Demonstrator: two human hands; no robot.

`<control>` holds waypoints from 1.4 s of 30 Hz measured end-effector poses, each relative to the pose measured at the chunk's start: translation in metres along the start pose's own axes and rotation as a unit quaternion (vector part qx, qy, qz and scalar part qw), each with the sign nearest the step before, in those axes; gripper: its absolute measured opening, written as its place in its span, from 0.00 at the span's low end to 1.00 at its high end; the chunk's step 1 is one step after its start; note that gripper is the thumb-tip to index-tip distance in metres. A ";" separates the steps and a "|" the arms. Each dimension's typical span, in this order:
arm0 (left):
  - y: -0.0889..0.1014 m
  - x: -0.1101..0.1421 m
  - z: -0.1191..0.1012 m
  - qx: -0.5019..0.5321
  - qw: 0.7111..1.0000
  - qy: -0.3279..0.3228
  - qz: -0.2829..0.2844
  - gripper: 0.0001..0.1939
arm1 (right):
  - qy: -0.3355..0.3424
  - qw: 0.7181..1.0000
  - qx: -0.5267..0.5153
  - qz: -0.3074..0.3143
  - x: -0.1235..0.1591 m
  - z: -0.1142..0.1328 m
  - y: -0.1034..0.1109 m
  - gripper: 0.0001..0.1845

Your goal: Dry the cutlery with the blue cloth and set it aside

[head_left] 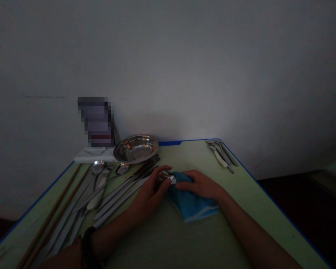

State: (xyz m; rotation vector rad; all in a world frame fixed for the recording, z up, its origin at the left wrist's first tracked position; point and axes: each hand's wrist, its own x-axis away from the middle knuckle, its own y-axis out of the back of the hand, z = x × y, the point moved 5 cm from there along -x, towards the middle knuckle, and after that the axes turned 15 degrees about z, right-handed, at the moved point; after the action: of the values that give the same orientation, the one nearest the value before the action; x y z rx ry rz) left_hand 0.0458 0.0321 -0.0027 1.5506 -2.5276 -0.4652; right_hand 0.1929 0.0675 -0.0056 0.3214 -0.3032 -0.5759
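Observation:
My left hand [150,191] curls its fingers around a small shiny metal utensil [165,175], of which only a short end shows; the rest is hidden, so its exact kind is unclear. From the other side, my right hand [201,184] grips a blue cloth [196,207] and presses it against that metal. The cloth's loose part, edged with a pale hem, hangs down to the tabletop. Both hands are close together over the middle of the table.
A green table [257,220] with blue edging stands against a wall. Left lie chopsticks [54,209], spoons [98,166] and several knives [123,198]. A steel bowl [120,152] and a blurred-out upright device [96,123] stand behind. More cutlery [220,155] lies back right.

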 end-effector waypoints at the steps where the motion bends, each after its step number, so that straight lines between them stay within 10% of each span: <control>1: -0.001 0.000 -0.001 -0.009 1.000 0.000 0.005 0.17 | -0.004 1.000 -0.012 0.003 0.000 -0.001 0.000 0.17; 19: -0.008 -0.003 0.018 0.233 0.968 -0.054 0.077 0.24 | -0.046 0.995 -0.089 0.000 0.002 -0.010 0.000 0.14; 42: -0.006 -0.002 0.015 0.183 0.982 -0.014 0.047 0.26 | -0.049 0.996 -0.072 0.005 0.003 -0.007 0.000 0.15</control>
State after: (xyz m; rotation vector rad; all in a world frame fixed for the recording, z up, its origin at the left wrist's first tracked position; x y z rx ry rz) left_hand 0.0483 0.0344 -0.0185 1.5292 -2.8133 -0.0074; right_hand 0.1976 0.0674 -0.0110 0.1533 -0.3548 -0.6009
